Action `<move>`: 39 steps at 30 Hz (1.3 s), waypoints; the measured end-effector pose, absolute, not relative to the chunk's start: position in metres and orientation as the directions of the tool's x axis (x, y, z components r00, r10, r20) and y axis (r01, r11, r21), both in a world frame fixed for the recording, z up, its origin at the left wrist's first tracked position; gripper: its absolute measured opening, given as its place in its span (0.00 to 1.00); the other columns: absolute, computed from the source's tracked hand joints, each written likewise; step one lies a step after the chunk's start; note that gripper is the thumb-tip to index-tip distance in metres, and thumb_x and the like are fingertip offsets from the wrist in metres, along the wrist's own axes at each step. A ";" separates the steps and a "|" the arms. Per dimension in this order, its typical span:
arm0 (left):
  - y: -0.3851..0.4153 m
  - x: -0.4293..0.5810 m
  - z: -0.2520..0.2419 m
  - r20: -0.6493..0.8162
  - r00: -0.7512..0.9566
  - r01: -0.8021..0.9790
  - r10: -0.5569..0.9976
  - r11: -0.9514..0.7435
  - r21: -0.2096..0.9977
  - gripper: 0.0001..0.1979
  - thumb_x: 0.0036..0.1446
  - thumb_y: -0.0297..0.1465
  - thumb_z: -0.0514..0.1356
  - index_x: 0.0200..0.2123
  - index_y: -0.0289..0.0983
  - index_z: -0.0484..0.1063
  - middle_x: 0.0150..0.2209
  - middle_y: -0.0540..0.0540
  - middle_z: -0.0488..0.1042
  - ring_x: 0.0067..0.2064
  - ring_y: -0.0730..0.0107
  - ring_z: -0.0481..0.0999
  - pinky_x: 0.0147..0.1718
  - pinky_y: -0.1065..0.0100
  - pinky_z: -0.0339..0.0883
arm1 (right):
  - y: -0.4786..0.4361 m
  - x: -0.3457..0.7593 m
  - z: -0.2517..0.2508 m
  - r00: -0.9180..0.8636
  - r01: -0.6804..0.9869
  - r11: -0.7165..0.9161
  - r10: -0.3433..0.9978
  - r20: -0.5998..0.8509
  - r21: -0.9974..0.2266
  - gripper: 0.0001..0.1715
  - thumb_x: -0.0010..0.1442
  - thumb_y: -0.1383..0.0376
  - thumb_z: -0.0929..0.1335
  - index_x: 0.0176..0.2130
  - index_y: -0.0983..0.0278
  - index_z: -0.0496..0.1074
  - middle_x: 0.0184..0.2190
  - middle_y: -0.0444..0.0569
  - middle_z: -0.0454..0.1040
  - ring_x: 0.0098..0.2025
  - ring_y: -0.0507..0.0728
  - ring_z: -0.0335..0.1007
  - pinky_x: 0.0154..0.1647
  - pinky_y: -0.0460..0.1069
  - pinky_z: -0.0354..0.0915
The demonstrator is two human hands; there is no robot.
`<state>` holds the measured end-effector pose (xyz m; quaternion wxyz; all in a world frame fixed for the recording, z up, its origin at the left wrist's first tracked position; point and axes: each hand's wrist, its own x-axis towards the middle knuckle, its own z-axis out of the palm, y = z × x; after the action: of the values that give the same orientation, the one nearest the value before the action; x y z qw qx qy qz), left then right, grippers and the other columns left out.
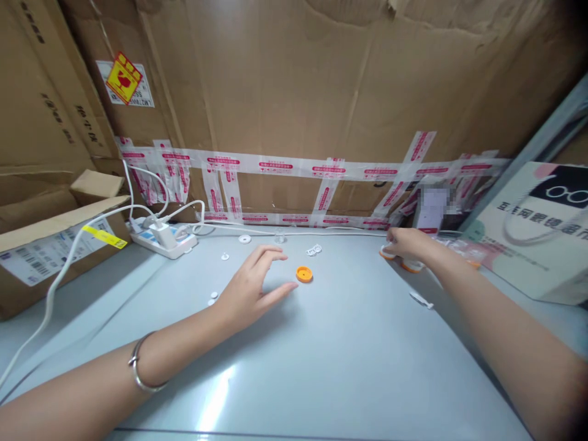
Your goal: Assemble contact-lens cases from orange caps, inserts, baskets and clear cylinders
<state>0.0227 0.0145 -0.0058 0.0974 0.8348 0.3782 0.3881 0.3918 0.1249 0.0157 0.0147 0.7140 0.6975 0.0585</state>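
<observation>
Fingers and thumb apart, my left hand (248, 283) hovers over the table just left of a round orange cap-like piece (304, 277), holding nothing. My right hand (407, 241) is stretched to the far right. Its fingers close on a small white and orange piece (387, 254), which they partly cover. Beside it, below the wrist, stands another white and orange piece (412, 266). A white gear-like piece (314, 250) lies behind the orange one. Nearer my right forearm is a thin white part (421, 300).
Small white discs (213, 297), a white ring (244, 239) and a clear piece (280, 237) lie on the left and back. A power strip (168, 244) with cables stands by an open carton (59, 245). A large taped box (275, 92) walls the back; a printed bag (528, 245) stands right.
</observation>
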 end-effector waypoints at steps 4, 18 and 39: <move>0.014 0.023 -0.007 0.576 0.413 0.555 0.705 -0.697 0.454 0.16 0.57 0.35 0.56 0.48 0.40 0.62 0.49 0.42 0.64 0.51 0.63 0.65 0.48 0.61 0.64 | 0.131 0.402 0.011 0.016 0.984 -0.029 0.997 0.074 0.178 0.15 0.61 0.62 0.63 0.48 0.63 0.67 0.49 0.52 0.67 0.46 0.56 0.67 0.45 0.53 0.66; 0.088 -0.063 0.019 0.303 0.161 0.887 0.939 -0.272 0.374 0.07 0.48 0.29 0.56 0.31 0.36 0.72 0.33 0.43 0.75 0.35 0.61 0.73 0.34 0.66 0.64 | 0.107 0.339 0.043 -0.157 0.983 0.181 0.823 0.546 0.010 0.18 0.58 0.58 0.62 0.44 0.65 0.69 0.43 0.58 0.71 0.46 0.63 0.64 0.45 0.55 0.59; 0.001 0.050 -0.021 0.336 0.704 0.496 0.626 -0.772 0.398 0.06 0.58 0.31 0.55 0.33 0.38 0.72 0.32 0.46 0.72 0.35 0.67 0.72 0.35 0.69 0.64 | 0.067 0.254 0.001 -0.554 0.669 0.638 0.770 0.316 -0.381 0.11 0.56 0.60 0.64 0.37 0.61 0.72 0.36 0.49 0.74 0.37 0.56 0.69 0.40 0.51 0.64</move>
<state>0.0503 0.0010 -0.0206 0.1402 0.9124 0.3074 0.2312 0.2541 0.0673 0.0014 -0.2317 0.4114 0.8748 -0.1088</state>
